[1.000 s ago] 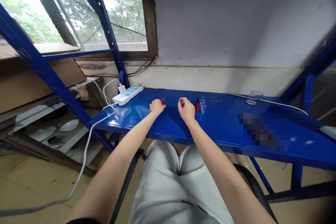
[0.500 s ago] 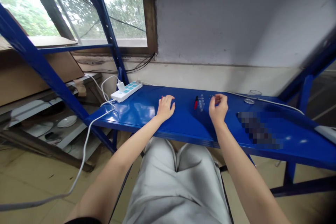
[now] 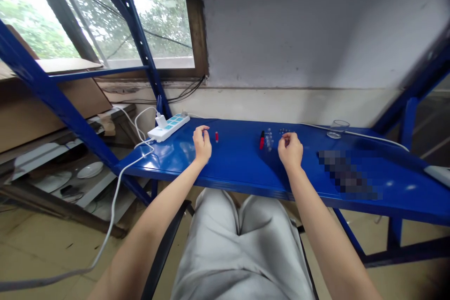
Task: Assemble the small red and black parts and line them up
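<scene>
My left hand (image 3: 202,145) rests on the blue table, side-on, its fingers loosely bent and the thumb apart, with nothing seen in it. A small red piece with a clear end (image 3: 217,137) stands just to its right. My right hand (image 3: 291,150) is curled, its thumb and fingertips drawn together; whatever is between them is hidden. Left of it lie a red and black tube-like item (image 3: 262,140) and a cluster of small clear pieces (image 3: 269,140). Several tiny dark and clear bits (image 3: 284,131) lie just beyond its fingers.
A white power strip (image 3: 169,127) with a plug sits at the table's back left, its cable (image 3: 116,187) hanging over the edge. A clear glass (image 3: 337,129) stands at the back right. A blurred-out dark item (image 3: 346,176) lies to the right. Blue frame posts (image 3: 137,33) rise at both ends.
My left hand has moved left, off the small red piece, which now shows fully. My right hand has come slightly nearer to me, uncovering more tiny bits.
</scene>
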`<state>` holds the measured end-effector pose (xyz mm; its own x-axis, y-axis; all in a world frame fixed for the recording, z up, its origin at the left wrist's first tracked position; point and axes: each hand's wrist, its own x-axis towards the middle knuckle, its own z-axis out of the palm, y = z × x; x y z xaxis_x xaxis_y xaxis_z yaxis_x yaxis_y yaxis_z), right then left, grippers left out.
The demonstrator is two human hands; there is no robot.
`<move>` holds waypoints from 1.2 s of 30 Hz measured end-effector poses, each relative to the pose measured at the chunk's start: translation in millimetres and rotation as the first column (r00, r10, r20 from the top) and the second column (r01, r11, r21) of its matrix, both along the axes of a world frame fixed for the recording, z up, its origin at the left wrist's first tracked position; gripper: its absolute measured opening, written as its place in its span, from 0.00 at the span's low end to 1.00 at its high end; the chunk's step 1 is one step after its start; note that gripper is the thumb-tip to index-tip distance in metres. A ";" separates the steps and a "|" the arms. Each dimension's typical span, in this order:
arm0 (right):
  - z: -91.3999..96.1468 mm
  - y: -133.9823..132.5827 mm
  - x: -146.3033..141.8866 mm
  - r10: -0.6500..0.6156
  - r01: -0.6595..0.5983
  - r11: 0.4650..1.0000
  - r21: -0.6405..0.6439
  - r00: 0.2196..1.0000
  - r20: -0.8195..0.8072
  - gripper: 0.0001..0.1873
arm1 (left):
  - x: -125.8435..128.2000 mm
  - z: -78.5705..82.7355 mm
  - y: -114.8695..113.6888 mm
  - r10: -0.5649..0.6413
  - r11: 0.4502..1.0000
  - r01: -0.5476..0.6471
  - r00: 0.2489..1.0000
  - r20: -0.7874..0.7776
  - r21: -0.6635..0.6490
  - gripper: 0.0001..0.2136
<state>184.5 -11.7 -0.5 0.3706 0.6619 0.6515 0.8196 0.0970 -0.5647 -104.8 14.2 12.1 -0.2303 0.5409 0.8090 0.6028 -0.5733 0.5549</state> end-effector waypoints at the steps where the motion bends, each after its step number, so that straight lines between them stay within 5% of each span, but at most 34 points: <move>1: 0.0 -0.6 0.0 -0.005 0.005 0.997 -0.080 1.000 0.009 0.10 | 2.8 0.0 -2.9 -0.009 1.000 0.009 0.999 -0.054 0.016 0.10; 4: 0.0 -1.9 -0.7 0.019 -0.004 0.946 -0.326 0.999 0.043 0.10 | 21.2 1.6 -12.3 -0.079 0.996 0.090 0.944 -0.321 0.018 0.12; 6: -0.2 -2.5 -1.2 0.062 -0.027 0.905 -0.424 0.996 0.069 0.10 | 41.4 3.5 -17.8 -0.176 0.982 0.181 0.830 -0.529 -0.043 0.13; 9: -0.4 -3.3 -1.7 0.109 -0.048 0.879 -0.474 0.989 0.104 0.10 | 77.5 5.3 -23.5 -0.281 0.956 0.255 0.641 -0.714 -0.147 0.16; 12: -0.8 -4.0 -2.4 0.127 -0.050 0.876 -0.480 0.983 0.129 0.10 | 108.8 4.9 -25.5 -0.289 0.956 0.209 0.563 -0.774 -0.205 0.17; 21: -3.3 -3.3 -4.2 0.146 -0.025 0.864 -0.503 0.968 0.203 0.13 | 134.8 -6.0 -16.7 -0.206 0.971 0.030 0.602 -0.771 -0.236 0.12; 36: -5.5 -1.5 -5.3 0.148 0.007 0.862 -0.507 0.953 0.265 0.13 | 144.7 -1.9 -11.4 -0.168 0.976 -0.020 0.576 -0.800 -0.219 0.10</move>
